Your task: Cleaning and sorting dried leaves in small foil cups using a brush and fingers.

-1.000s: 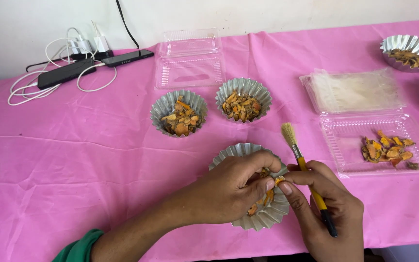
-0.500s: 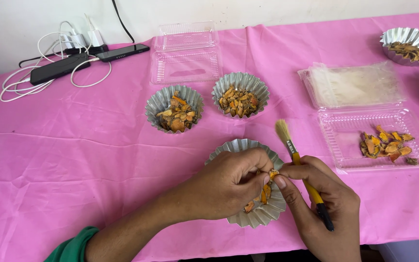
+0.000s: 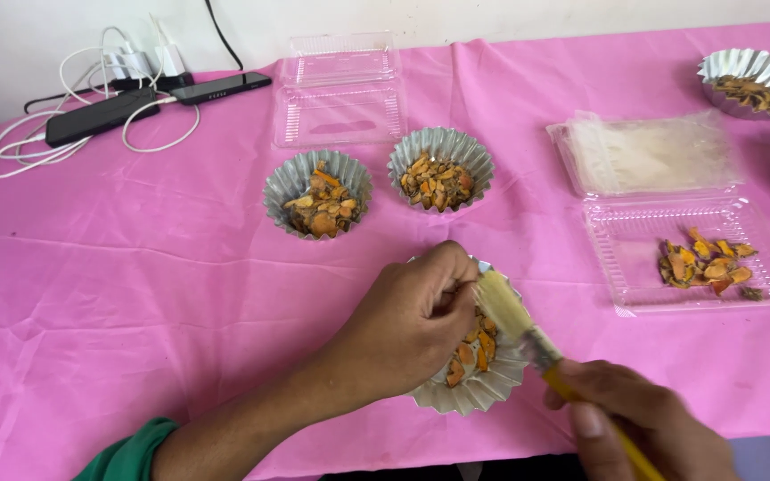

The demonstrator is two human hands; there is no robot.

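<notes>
Pink-clothed bench [image 3: 135,294]: left hand [image 3: 412,325], closed on an orange piece, unmoved over fluted foil cup [image 3: 483,392]; right hand [image 3: 648,428], gripping yellow-handled brush [image 3: 514,321], has lowered bristles onto it.

Desk [image 3: 135,294], near edge, centre: foil cup [image 3: 483,392] holding chips, left hand [image 3: 412,325] over it, brush [image 3: 528,338] at its right, held by right hand [image 3: 652,428]. Behind: two filled foil cups [image 3: 317,191] side by side. Behind those: empty clamshell box [image 3: 340,89]. Far left: phones and cables [image 3: 109,111]. Right: open clamshell tray [image 3: 697,258] with chips; more foil cups at far right edge [image 3: 750,80].
</notes>
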